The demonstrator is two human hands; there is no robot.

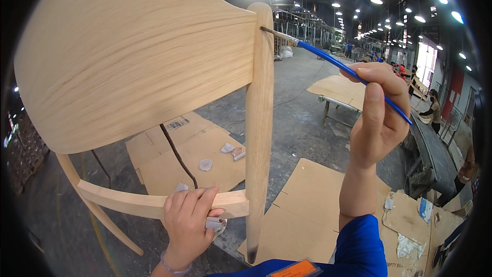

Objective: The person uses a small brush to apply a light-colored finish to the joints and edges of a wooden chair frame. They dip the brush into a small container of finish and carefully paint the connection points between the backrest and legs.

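A pale wooden chair frame with a broad curved backrest (148, 51) fills the left and middle. It is tilted, and its rounded post (260, 107) stands on the right side. My right hand (379, 107) is closed in a pinch on a thin paintbrush (333, 60) with a blue handle. The brush's dark tip touches the post near its top, beside the backrest's edge. Lower down, my left hand (188, 220) wraps round the chair's curved rail (120, 198), close to the post. A crumpled grey-white scrap (217, 224) shows by its fingers; whether they hold it is unclear.
Flattened cardboard sheets (307, 210) cover parts of the grey floor, with several grey scraps (205, 164) on one. A low table (338, 91) stands beyond the post. At right, a long dark conveyor-like bench (435, 146) runs back, with a person (435, 110) beside it.
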